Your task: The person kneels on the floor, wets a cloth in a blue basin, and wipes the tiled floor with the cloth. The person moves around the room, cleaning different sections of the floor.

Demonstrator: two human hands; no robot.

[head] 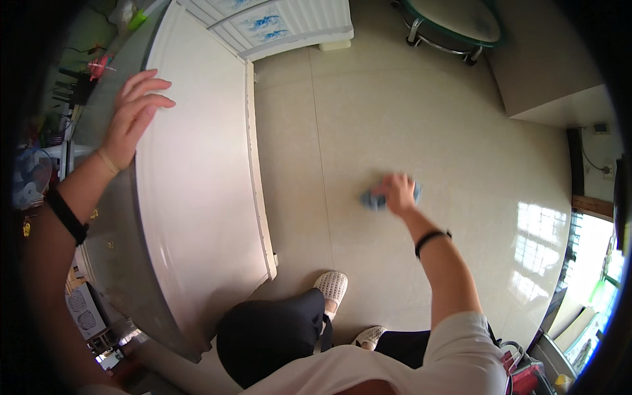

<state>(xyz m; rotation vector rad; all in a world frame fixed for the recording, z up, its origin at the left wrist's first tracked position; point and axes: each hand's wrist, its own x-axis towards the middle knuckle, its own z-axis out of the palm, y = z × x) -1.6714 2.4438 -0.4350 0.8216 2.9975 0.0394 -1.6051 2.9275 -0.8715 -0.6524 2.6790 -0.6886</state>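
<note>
My right hand is blurred and pressed down on a blue cloth, which lies bunched on the beige tiled floor. Parts of the cloth show on both sides of the fingers. My left hand is at the upper edge of a white cabinet-like panel, its fingers spread over the smooth side and nothing held in them. Whether its palm bears on the edge is hard to tell.
White drawers with blue patterns stand at the far end. A round glass-topped table on casters is at the upper right. My shoes are below. A socket with a plugged-in cord and a red bag-like item lie to the right.
</note>
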